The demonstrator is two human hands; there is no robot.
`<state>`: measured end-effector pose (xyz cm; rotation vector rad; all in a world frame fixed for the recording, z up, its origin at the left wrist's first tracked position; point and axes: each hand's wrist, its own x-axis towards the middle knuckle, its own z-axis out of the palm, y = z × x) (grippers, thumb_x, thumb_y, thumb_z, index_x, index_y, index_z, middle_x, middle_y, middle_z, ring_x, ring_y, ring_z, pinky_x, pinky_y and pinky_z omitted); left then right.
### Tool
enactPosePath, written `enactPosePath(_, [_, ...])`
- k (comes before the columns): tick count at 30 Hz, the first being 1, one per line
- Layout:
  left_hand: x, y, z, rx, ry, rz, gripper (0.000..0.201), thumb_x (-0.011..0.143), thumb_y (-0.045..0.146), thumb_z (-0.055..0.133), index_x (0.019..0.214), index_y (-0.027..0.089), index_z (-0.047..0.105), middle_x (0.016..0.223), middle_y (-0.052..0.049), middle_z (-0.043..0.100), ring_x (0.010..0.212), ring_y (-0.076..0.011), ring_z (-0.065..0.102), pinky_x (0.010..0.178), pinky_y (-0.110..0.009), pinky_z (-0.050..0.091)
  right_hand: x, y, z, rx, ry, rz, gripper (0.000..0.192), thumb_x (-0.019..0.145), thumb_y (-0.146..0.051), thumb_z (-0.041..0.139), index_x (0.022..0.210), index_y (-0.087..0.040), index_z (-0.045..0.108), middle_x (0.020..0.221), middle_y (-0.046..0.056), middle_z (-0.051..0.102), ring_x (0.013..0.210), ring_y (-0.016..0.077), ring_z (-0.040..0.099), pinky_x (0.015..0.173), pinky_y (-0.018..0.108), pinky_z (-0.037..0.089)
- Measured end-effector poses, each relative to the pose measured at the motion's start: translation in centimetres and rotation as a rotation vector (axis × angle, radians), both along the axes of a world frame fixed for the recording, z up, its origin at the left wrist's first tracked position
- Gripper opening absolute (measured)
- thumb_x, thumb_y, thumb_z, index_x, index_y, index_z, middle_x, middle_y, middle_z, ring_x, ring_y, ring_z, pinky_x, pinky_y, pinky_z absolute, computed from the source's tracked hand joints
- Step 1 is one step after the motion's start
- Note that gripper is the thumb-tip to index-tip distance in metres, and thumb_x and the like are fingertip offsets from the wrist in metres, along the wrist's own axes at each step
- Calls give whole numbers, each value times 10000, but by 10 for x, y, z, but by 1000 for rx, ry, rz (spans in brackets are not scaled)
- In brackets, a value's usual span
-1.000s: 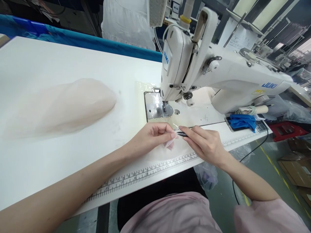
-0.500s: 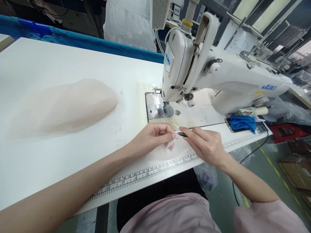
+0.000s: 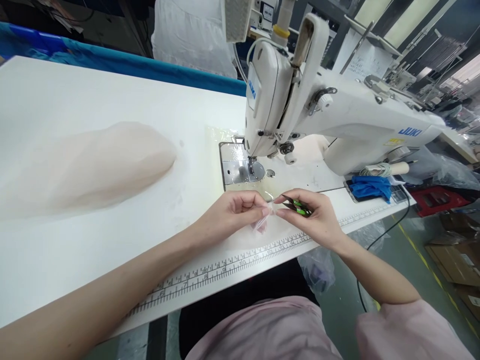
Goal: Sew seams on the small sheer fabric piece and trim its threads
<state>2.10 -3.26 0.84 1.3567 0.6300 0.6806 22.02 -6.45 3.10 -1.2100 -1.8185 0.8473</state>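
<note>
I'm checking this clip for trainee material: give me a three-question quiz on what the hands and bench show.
1. True or false: the right hand holds green-handled thread snips.
2. What does the left hand pinch? A) a spool B) a small sheer fabric piece C) a ruler
3. Fill in: the pale fabric pile lies on the table to the ___ of the sewing machine.

Key: 1 true; 2 B; 3 left.
</note>
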Motion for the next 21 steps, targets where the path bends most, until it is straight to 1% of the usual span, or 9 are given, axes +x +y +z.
enactPosePath(2, [0,0,0,6,-4,-4,236,873,310,609,696,154,622,629,17,622,639,-93,586,672,-218,483,-3,3,-4,-52,61,15,147,762,-289,747,873,-199,711,763,-5,683,623,90,541,564,224,424])
enactPosePath(5, [1,0,0,13,8,-12,226,872,308,610,703,159,626,630,18,625,644,-97,591,682,-225,486,-6,6,-9,-73,124,4,158,761,-347,746,804,-200,711,736,-1,682,639,105,556,585,241,438])
enactPosePath(10, [0,1,-2,31,31,-18,223,875,316,610,714,164,636,632,22,628,644,-96,601,694,-228,492,-1,8,-7,-38,85,-56,162,830,-354,671,777,-201,667,737,-6,635,661,104,530,609,244,431])
enactPosePath(12, [0,1,-2,18,23,-20,192,870,310,616,745,167,647,625,26,627,631,-94,597,688,-229,498,11,10,-3,13,112,-128,132,835,-326,664,782,-206,656,714,-15,597,610,89,483,558,235,393])
enactPosePath(15, [0,1,-2,-6,21,-18,161,862,301,623,773,172,658,623,25,630,625,-98,601,692,-242,509,40,13,5,63,192,-227,136,798,-324,699,766,-205,643,615,-39,496,483,64,343,445,231,261])
enactPosePath(17, [0,0,-1,-9,27,-15,161,861,304,623,774,174,661,621,23,632,630,-102,610,701,-248,511,60,14,12,71,200,-296,156,777,-340,713,759,-205,636,556,-59,418,443,56,263,419,233,199])
enactPosePath(19, [0,0,-1,-4,34,-13,159,861,307,623,782,176,665,621,23,634,634,-103,616,703,-246,509,73,13,21,143,89,-413,154,776,-344,704,748,-206,641,549,-56,426,446,61,274,427,237,214])
enactPosePath(20, [0,0,-1,-1,38,-13,159,862,308,622,784,176,666,619,24,633,632,-101,615,703,-243,508,77,12,25,165,-20,-445,160,784,-346,694,729,-203,647,554,-46,456,461,70,317,441,240,244])
enactPosePath(21, [0,0,-1,0,38,-12,158,863,308,622,789,176,668,617,24,632,630,-100,614,701,-241,508,78,10,28,160,-154,-438,175,791,-349,686,708,-199,655,567,-32,499,488,82,375,463,243,280])
